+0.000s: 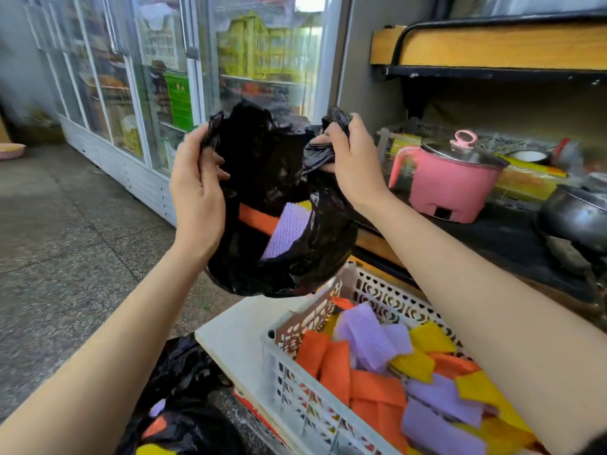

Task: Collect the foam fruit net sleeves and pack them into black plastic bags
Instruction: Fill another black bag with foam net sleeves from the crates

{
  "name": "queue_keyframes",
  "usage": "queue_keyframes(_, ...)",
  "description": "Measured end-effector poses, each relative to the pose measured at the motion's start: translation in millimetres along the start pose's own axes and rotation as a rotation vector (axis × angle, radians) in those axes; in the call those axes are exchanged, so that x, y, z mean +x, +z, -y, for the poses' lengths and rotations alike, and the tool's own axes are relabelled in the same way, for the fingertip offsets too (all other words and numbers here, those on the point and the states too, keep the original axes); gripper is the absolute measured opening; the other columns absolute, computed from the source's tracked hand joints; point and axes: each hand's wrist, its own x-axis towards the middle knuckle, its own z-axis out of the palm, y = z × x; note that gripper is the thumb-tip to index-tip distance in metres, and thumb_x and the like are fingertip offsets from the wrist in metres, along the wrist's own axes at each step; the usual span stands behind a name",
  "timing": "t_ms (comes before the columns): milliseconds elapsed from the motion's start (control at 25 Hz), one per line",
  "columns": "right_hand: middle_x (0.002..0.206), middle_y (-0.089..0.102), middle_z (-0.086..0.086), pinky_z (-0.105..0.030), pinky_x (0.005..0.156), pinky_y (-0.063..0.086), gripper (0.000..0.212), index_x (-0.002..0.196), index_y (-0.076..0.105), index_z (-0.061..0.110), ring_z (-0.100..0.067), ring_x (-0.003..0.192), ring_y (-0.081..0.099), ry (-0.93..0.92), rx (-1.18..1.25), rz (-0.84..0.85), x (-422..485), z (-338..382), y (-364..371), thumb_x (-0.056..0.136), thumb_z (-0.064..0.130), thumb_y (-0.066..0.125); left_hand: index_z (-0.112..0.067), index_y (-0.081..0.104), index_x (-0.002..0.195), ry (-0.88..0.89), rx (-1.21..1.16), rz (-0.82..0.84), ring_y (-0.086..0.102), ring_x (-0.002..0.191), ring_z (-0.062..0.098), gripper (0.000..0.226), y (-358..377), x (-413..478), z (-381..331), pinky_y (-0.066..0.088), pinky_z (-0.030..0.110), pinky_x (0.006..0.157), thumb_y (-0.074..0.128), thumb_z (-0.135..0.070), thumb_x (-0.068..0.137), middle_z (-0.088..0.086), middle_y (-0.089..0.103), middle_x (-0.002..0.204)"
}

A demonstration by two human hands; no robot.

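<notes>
I hold a black plastic bag (269, 198) up in the air in front of me. My left hand (197, 188) grips its left edge and my right hand (351, 159) grips its bunched right handle. Inside the bag's mouth show a purple foam net sleeve (289, 231) and an orange one (256, 220). Below, a white perforated plastic basket (289, 372) holds several orange, purple and yellow foam sleeves (377, 366).
A second black bag (184, 405) with sleeves in it lies on the floor at lower left. A white board (236, 326) lies under the basket. A pink electric pot (450, 178) and a dark metal pot (574, 215) stand on the counter at right. Glass-door fridges (157, 77) line the back.
</notes>
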Motion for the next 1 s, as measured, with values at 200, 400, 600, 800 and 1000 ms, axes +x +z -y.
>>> queue_keyframes(200,0.099,0.063,-0.015,-0.055,0.083,0.051,0.021,0.077,0.049,0.019,-0.034,0.096,0.061,0.224,-0.115,0.102,-8.3,-89.2,34.5,0.097,0.022,0.047,-0.008,0.053,0.125,-0.212,0.197,0.117,0.052,0.069,0.009,0.030,-17.0,-36.7,79.3,0.037,0.003,0.065,0.036,-0.005,0.100,0.015,0.055,0.091)
queue_keyframes(400,0.075,0.058,-0.011,-0.020,0.049,0.046,0.028,0.073,0.050,0.008,-0.022,0.069,0.061,0.552,-0.498,0.264,-45.8,-179.8,36.6,0.096,0.024,0.050,-0.005,0.056,0.120,-0.450,0.411,0.246,0.055,0.071,0.019,0.028,-28.7,-88.7,146.9,0.037,0.020,0.070,0.039,-0.005,0.099,0.012,0.057,0.091)
queue_keyframes(600,0.086,0.063,-0.020,-0.053,0.075,0.054,0.019,0.078,0.050,0.007,-0.037,0.082,0.065,0.598,-0.490,0.245,-54.4,-219.8,35.5,0.090,0.020,0.058,-0.003,0.059,0.110,-0.500,0.472,0.320,0.059,0.075,0.027,0.021,-25.6,-114.1,174.1,0.043,0.036,0.076,0.042,-0.005,0.097,0.011,0.059,0.085)
queue_keyframes(800,0.071,0.048,-0.013,-0.014,0.039,0.043,0.028,0.075,0.044,0.004,-0.030,0.071,0.066,0.425,-0.317,0.088,-38.6,-197.1,32.8,0.093,0.021,0.057,-0.014,0.056,0.108,-0.421,0.427,0.344,0.056,0.071,0.018,0.019,-7.9,-110.1,153.8,0.036,0.012,0.062,0.040,-0.008,0.099,0.001,0.055,0.080)
queue_keyframes(1000,0.076,0.057,-0.003,-0.049,0.072,0.055,0.016,0.080,0.054,0.014,-0.027,0.076,0.064,0.388,-0.391,0.141,-30.1,-198.7,29.1,0.089,0.026,0.060,-0.011,0.050,0.110,-0.443,0.419,0.449,0.056,0.078,0.023,0.015,10.5,-118.8,137.7,0.034,0.019,0.066,0.039,-0.011,0.100,0.005,0.054,0.084)
